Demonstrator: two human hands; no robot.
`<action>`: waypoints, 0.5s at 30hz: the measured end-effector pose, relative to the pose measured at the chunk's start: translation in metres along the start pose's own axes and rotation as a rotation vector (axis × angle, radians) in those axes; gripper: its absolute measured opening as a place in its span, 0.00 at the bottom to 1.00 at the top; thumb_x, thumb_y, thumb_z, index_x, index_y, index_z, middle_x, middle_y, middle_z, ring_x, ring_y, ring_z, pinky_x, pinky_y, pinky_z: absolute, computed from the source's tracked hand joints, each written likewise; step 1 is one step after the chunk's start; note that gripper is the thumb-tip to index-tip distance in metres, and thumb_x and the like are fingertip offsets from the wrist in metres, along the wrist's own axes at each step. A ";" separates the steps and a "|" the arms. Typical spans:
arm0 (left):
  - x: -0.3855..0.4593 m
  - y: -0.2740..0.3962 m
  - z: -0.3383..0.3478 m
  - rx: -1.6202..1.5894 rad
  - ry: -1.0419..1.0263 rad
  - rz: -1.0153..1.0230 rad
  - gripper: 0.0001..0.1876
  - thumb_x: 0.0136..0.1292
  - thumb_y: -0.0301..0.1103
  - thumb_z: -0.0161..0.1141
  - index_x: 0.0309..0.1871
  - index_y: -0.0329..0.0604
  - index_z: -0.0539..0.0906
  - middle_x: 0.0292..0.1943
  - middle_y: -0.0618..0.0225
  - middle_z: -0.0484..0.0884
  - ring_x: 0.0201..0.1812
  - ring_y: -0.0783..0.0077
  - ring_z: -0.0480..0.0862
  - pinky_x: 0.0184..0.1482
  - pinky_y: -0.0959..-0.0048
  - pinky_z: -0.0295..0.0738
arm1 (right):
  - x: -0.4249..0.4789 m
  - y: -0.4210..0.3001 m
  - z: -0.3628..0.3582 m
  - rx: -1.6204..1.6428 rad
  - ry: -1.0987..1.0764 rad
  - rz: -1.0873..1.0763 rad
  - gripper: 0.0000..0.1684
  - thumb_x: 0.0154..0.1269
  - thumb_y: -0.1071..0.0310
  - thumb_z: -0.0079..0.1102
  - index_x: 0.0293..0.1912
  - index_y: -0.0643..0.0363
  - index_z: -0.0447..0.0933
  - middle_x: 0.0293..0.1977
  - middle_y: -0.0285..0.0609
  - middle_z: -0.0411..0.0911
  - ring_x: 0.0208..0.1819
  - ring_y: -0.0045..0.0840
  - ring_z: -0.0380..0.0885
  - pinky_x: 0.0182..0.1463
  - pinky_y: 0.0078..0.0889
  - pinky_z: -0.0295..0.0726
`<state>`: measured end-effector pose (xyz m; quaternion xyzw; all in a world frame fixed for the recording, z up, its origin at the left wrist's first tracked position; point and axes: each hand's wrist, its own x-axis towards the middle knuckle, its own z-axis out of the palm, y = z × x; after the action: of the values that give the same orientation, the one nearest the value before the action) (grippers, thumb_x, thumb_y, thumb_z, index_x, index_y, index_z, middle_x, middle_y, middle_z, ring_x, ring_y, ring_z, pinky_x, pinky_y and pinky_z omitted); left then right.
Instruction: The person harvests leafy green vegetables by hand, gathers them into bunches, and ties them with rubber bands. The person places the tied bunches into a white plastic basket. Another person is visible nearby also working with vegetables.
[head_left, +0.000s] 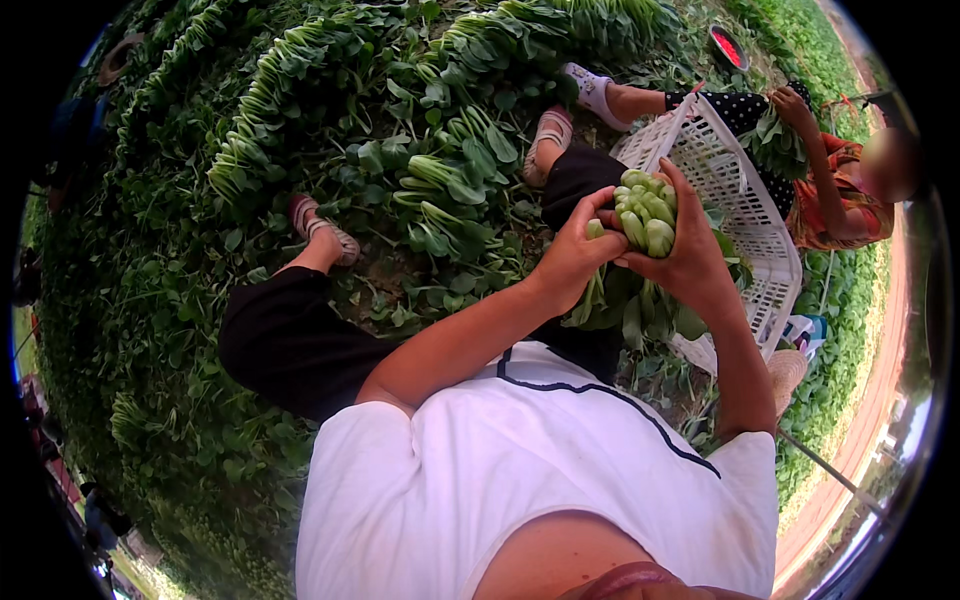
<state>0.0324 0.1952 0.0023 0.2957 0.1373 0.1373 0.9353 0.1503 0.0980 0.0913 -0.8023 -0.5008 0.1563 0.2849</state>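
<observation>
Both my hands are wrapped around a bunch of bok choy (643, 214), its pale stem ends facing up and its leaves hanging below. My left hand (581, 244) holds the bunch from the left, with a separate stalk (595, 227) by its thumb. On the other side, my right hand (686, 251) cups the stems with its fingers spread along them. The bunch is beside a white slatted plastic crate (772, 289), which has some leaves at its near side. Small piles of cut bok choy (435, 184) lie on the ground in front of me.
Long rows of laid-out greens (262, 97) cross the field. A co-worker (836, 187) sits beyond the crate, holding leafy greens (772, 139). A bowl of small red things (727, 47) stands at the far right. A straw hat (787, 375) is by my right arm.
</observation>
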 end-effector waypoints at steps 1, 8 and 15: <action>-0.001 -0.001 0.003 -0.015 0.012 0.016 0.32 0.60 0.27 0.60 0.66 0.35 0.60 0.54 0.61 0.72 0.52 0.72 0.77 0.55 0.70 0.71 | 0.000 0.000 0.005 -0.019 0.034 -0.005 0.51 0.46 0.67 0.75 0.67 0.56 0.55 0.57 0.51 0.68 0.56 0.43 0.72 0.59 0.41 0.72; -0.005 -0.002 -0.018 -0.078 -0.029 -0.042 0.26 0.63 0.35 0.61 0.63 0.40 0.69 0.51 0.67 0.73 0.50 0.77 0.74 0.52 0.75 0.69 | -0.004 0.013 0.019 -0.048 0.159 -0.028 0.49 0.46 0.69 0.75 0.65 0.54 0.57 0.55 0.50 0.69 0.55 0.41 0.73 0.55 0.39 0.75; 0.021 0.007 -0.032 0.553 0.097 0.041 0.15 0.59 0.36 0.69 0.47 0.44 0.81 0.36 0.75 0.75 0.32 0.85 0.72 0.36 0.86 0.67 | 0.002 0.012 0.002 0.013 0.085 0.015 0.46 0.47 0.74 0.71 0.65 0.53 0.58 0.53 0.50 0.72 0.53 0.37 0.76 0.56 0.36 0.75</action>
<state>0.0397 0.2239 -0.0227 0.5355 0.2082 0.1273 0.8085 0.1586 0.0965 0.0823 -0.8102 -0.4810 0.1274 0.3099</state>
